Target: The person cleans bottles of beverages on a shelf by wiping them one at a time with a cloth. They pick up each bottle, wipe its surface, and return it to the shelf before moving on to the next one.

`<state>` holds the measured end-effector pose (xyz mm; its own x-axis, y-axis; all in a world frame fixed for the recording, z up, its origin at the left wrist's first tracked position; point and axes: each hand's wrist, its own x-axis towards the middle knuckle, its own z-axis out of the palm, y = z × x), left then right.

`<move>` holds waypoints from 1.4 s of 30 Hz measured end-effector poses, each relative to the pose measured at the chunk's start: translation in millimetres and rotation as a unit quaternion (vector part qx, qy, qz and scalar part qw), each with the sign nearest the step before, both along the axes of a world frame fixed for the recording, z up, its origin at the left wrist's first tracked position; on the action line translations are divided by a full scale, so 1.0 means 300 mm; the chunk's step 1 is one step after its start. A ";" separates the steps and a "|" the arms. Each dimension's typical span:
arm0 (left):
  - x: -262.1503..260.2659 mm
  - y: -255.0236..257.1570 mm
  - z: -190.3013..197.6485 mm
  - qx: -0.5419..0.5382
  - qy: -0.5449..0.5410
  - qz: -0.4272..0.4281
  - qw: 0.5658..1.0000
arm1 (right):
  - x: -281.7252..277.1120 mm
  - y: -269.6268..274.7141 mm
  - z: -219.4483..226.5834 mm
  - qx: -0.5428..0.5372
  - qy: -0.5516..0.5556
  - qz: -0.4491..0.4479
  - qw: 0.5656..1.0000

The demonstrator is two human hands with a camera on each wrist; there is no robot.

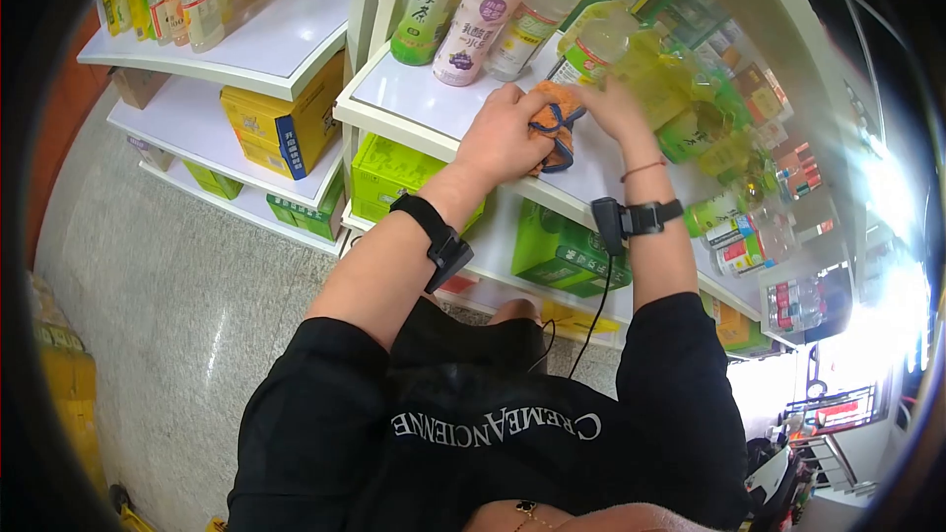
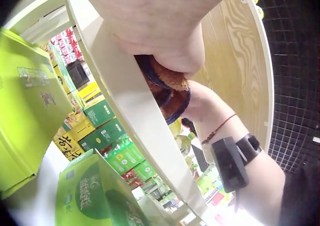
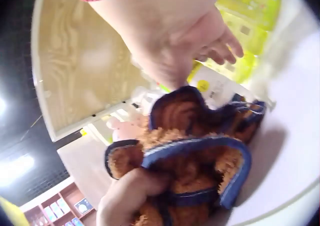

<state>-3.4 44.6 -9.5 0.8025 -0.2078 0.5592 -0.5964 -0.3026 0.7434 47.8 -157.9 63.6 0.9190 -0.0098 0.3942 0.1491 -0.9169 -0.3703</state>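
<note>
In the head view my left hand (image 1: 505, 136) grips a bunched orange cloth (image 1: 558, 120) with dark blue edging, at the shelf's front edge. The right wrist view shows the left fingers (image 3: 131, 193) pressed into the folds of the cloth (image 3: 192, 151). My right hand (image 1: 619, 110) is just beside the cloth, its fingers reaching toward the bottles behind. Seen from its own wrist, the right hand (image 3: 170, 33) has loosely bent fingers away from the cloth, and its thumb overlaps the cloth's upper edge. Nearest the hands stands a clear bottle with a green-and-white label (image 1: 595, 47).
On the same white shelf (image 1: 399, 89) stand a pink bottle (image 1: 483, 15), a green tea bottle (image 1: 429, 10) and several yellow-green bottles (image 1: 680, 89). Green cartons (image 1: 567, 251) fill the level below. Another shelf (image 1: 266, 44) with bottles is at left. A black cable (image 1: 594, 320) hangs from the right wrist.
</note>
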 end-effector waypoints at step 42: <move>0.002 -0.035 0.007 0.027 -0.024 0.004 0.999 | -0.254 0.043 0.076 0.410 -0.207 0.267 0.847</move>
<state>-2.9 34.1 -7.4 0.7761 -0.2335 0.5857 -0.6293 -0.3464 0.6957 -28.3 -145.1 86.3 0.6626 -0.0624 0.7463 0.7350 -0.1369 -0.6641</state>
